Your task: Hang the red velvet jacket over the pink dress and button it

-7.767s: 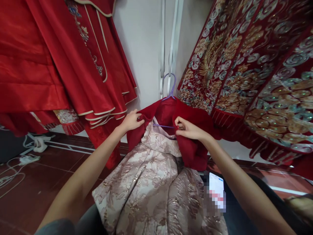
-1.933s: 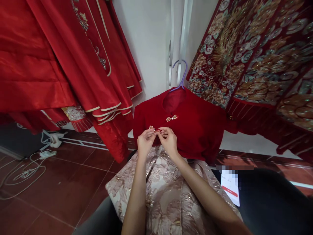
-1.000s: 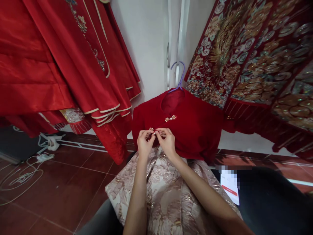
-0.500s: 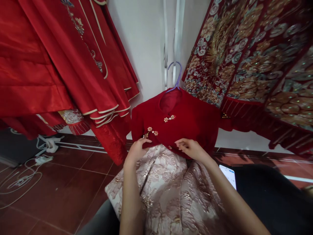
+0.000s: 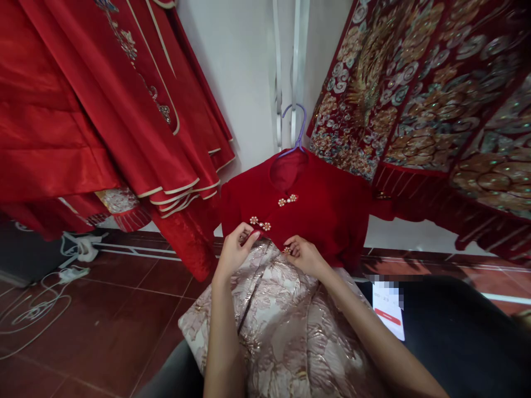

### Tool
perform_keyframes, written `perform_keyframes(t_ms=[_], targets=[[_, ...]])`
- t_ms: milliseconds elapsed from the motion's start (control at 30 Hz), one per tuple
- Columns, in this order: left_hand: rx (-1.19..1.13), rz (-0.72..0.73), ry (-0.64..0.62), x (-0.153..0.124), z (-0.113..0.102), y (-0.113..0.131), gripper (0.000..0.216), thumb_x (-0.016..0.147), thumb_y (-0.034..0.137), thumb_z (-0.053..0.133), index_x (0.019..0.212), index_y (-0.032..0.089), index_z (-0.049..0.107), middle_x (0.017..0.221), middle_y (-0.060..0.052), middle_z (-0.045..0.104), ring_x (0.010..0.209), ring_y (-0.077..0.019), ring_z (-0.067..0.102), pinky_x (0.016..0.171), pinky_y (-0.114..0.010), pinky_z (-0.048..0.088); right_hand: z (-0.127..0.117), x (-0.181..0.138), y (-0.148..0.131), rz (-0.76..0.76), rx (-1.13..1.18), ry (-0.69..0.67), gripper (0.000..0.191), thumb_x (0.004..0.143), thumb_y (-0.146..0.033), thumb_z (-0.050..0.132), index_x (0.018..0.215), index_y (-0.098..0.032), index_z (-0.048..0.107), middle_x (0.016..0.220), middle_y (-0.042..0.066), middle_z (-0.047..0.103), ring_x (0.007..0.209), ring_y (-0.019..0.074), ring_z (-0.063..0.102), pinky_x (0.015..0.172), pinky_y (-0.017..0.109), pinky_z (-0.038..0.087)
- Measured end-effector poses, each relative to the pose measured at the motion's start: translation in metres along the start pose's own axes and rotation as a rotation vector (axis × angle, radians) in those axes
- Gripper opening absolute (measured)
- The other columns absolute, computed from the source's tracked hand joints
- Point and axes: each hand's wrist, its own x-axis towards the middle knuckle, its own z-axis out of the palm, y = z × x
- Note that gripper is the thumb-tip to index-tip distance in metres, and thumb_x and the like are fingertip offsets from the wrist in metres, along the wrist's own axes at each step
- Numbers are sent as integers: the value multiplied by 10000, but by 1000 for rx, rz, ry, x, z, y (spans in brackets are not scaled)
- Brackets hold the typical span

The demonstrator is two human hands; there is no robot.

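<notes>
A dress with a red velvet top [image 5: 319,213] and a pale pink brocade skirt [image 5: 280,309] hangs from a purple hanger [image 5: 299,127]. Gold-and-pearl flower clasps [image 5: 260,224] decorate its front. My left hand [image 5: 236,251] pinches the lower edge of the velvet just beneath the left clasp, thumb against the fingers. At the middle of the hem, my right hand [image 5: 306,257] is closed on a small flower clasp [image 5: 287,250], partly covered by the fingertips. The skirt spreads over my lap below both forearms.
Red satin garments [image 5: 136,110] hang on the left, and a beaded, embroidered one [image 5: 398,110] on the right. A lit phone [image 5: 388,312] lies on a black surface [image 5: 448,326]. White cables [image 5: 41,309] and a power strip [image 5: 74,273] lie on the tiled floor.
My right hand has moved left, from the velvet's lower edge to the middle flower clasp, and closed on it. My left hand has shifted up slightly, pinching the edge. The phone's screen has changed.
</notes>
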Motion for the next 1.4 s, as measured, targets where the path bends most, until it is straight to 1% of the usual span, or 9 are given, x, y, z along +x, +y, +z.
perform_keyframes(t_ms=[67,200,400,467,567,767,1000,1200,1400], targets=[[-30,-19,-102,-1,2,7,221,818,403,610,773,187,593,676,16,606,613,-112,555,581,-198,414,-5,2,1,42,-27,-23,237,633,-234,704,848,-188,615,645,-26,602,582,121,562,580,241,458],[-39,-176,-494,-5,11,-10,176,704,355,713,708,181,686,653,-8,679,572,-135,610,532,-204,448,-22,3,2,116,-64,-75,167,594,-211,713,743,-189,641,649,1,641,604,136,586,594,248,451],[-49,-143,-669,-6,27,-35,254,656,332,739,882,217,754,870,-44,752,693,-177,688,638,-244,529,-51,-6,-32,73,383,-539,185,657,-231,694,818,-188,614,699,-23,624,656,114,584,651,253,477],[-98,-97,-707,-6,29,-33,244,652,353,746,856,221,755,838,-34,751,702,-180,684,650,-244,532,-43,-9,-43,29,445,-524,211,673,-244,698,850,-191,596,699,-36,601,649,103,570,641,246,473],[-106,-82,-758,-7,30,-29,210,683,380,722,813,218,752,753,-14,736,685,-172,667,637,-235,522,-14,-7,-40,-9,428,-333,234,685,-263,700,871,-186,581,721,-29,591,667,108,572,640,246,476],[-12,-116,-719,-5,28,-32,229,757,301,639,930,175,720,925,-44,726,789,-162,659,715,-232,506,32,5,-8,26,214,84,188,744,-316,642,847,-177,567,716,-1,585,644,130,563,613,258,470],[56,-224,-361,0,31,-30,152,801,104,483,845,129,626,825,-54,686,671,-109,626,640,-199,490,34,5,-5,4,86,181,128,754,-281,612,820,-191,550,723,8,574,614,138,540,591,261,450],[206,-225,-290,0,41,-20,73,759,106,577,820,146,579,787,-28,675,531,-91,569,516,-184,416,33,5,-1,4,21,241,122,783,-288,588,842,-194,538,714,3,555,603,143,538,594,271,446],[489,-61,-201,2,47,-23,50,738,125,619,778,152,634,750,-45,663,663,-143,585,625,-226,391,31,4,-2,-21,21,247,123,791,-292,585,846,-188,546,738,12,560,616,140,540,603,269,454]])
